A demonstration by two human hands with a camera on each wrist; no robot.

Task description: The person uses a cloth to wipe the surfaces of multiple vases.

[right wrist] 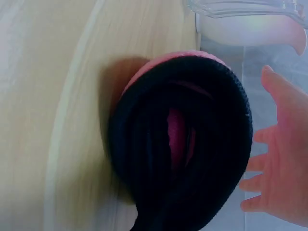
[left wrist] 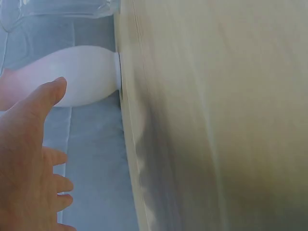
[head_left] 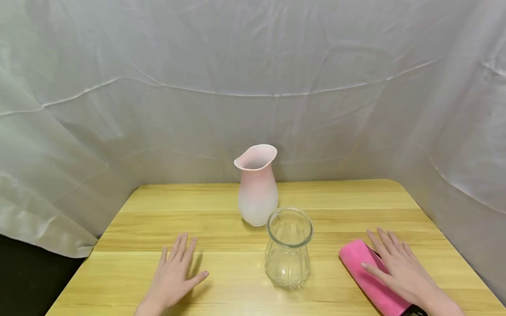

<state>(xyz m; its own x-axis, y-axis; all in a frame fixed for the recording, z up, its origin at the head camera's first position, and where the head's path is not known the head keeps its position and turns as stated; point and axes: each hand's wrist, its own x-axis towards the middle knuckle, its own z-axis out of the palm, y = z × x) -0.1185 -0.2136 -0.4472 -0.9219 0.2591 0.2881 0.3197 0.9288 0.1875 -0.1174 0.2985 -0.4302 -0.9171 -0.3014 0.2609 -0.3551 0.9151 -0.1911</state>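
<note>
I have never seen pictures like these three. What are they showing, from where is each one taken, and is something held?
A person sits at a wooden table with bare hands; there is no machine. The wide picture comes from a camera on the head. The other two come from cameras on each wrist, so they look sideways and very close. On the table stand a pink vase and a clear glass vase. The left hand lies flat on the wood. The right hand rests with straight fingers on a pink rolled cloth with a black inside. Nothing is gripped.

wooden table (head_left: 336,197), white cloth backdrop (head_left: 253,66) — creased
</note>
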